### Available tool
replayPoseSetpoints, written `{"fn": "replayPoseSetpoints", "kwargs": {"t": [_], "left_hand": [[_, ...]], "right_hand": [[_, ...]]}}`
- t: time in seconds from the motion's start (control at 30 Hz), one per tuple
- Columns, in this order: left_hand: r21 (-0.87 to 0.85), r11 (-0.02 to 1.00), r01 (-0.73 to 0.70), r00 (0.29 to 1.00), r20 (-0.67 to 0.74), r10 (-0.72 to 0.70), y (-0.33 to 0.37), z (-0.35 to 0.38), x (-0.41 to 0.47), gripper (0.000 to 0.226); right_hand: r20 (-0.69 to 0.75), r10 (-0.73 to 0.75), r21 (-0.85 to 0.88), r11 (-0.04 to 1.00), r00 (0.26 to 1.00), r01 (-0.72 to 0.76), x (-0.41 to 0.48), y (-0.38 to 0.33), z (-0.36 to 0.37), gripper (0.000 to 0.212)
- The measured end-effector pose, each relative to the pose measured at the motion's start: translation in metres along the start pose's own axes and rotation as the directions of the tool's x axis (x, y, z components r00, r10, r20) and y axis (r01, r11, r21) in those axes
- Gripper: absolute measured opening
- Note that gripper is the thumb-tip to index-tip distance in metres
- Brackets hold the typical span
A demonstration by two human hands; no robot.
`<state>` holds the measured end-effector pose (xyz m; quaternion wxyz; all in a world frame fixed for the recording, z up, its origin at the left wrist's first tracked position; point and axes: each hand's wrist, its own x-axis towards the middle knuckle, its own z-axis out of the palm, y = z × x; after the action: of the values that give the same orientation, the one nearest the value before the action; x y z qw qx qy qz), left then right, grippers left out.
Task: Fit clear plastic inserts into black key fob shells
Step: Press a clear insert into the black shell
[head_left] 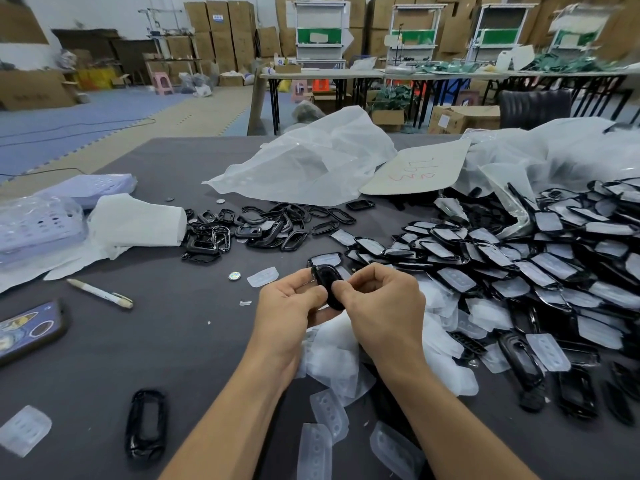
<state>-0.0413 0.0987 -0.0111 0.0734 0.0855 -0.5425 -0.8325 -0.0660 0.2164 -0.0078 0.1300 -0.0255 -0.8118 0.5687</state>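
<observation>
Dark grey worktop (190, 358) in a storeroom lined with stacked brown cardboard boxes (221, 29). Above it the left hand (287, 306) and right hand (381, 303) share a closed grip, fingers and thumbs curled round one glossy black oval key fob shell (329, 289). Loose clear plastic inserts (332, 362) lie beneath the wrists, a heap of filled black shells (519, 265) spreads to the right, and empty black frames (249, 226) lie behind. Red handwriting on a beige cardboard sheet (415, 168) is unreadable

The left hand (289, 308) and right hand (384, 303) were bare. The left forearm (235, 403) and right forearm (446, 410) were uncovered too, as far as they showed.
</observation>
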Motion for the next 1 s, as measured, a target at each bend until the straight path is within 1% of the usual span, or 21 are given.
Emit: {"fn": "replayPoseSetpoints", "kwargs": {"t": [0.1,0.17,0.27,0.37,0.47,0.53,0.6,0.67,0.73,0.83,0.9,1.0], "left_hand": [[0.006,1.0,0.0,1.0,0.008,0.0,0.002,-0.002,-0.001,0.037],[0.032,0.999,-0.015,1.0,-0.002,0.015,0.002,-0.003,-0.002,0.03],[0.102,0.993,-0.059,0.995,-0.074,0.067,0.0,-0.002,-0.003,0.022],[0.192,0.978,-0.082,0.983,-0.147,0.111,-0.001,-0.003,-0.001,0.024],[0.258,0.96,-0.107,0.963,-0.214,0.165,0.001,-0.006,0.002,0.025],[0.225,0.966,-0.125,0.93,-0.312,0.193,0.004,-0.012,0.006,0.023],[0.13,0.985,-0.114,0.895,-0.418,0.159,0.009,-0.023,0.011,0.023],[0.036,0.995,-0.09,0.87,-0.483,0.096,0.013,-0.033,0.015,0.024],[0.019,0.998,-0.066,0.868,-0.492,0.066,0.013,-0.039,0.016,0.023],[0.008,0.998,-0.056,0.89,-0.453,0.054,0.012,-0.037,0.015,0.022],[0.019,0.999,-0.051,0.907,-0.417,0.054,0.012,-0.036,0.015,0.02],[0.082,0.996,-0.026,0.933,-0.357,0.053,0.013,-0.035,0.014,0.016]], "right_hand": [[0.053,-0.036,-0.03,0.999,0.998,0.037,-0.001,0.0,-0.001,0.014],[0.12,-0.05,-0.024,0.998,0.991,0.053,-0.003,0.0,-0.002,0.01],[0.138,-0.055,-0.03,0.998,0.989,0.06,-0.003,-0.001,-0.002,0.01],[0.125,-0.067,-0.033,0.997,0.99,0.072,-0.005,-0.001,0.001,0.012],[0.144,-0.132,-0.041,0.989,0.981,0.139,-0.008,-0.001,0.003,0.01],[0.095,-0.217,-0.085,0.971,0.972,0.225,-0.007,0.0,0.002,0.008],[0.046,-0.282,-0.181,0.941,0.958,0.286,-0.003,0.002,-0.002,0.008],[0.056,-0.283,-0.271,0.919,0.957,0.288,0.002,0.005,-0.005,0.019],[0.101,-0.261,-0.334,0.9,0.96,0.279,0.004,0.009,-0.005,0.025],[0.176,-0.25,-0.361,0.884,0.952,0.298,0.004,0.01,-0.002,0.027],[0.22,-0.252,-0.335,0.888,0.942,0.316,0.002,0.008,-0.001,0.026],[0.294,-0.276,-0.261,0.898,0.915,0.355,-0.004,0.006,0.002,0.02]]}}
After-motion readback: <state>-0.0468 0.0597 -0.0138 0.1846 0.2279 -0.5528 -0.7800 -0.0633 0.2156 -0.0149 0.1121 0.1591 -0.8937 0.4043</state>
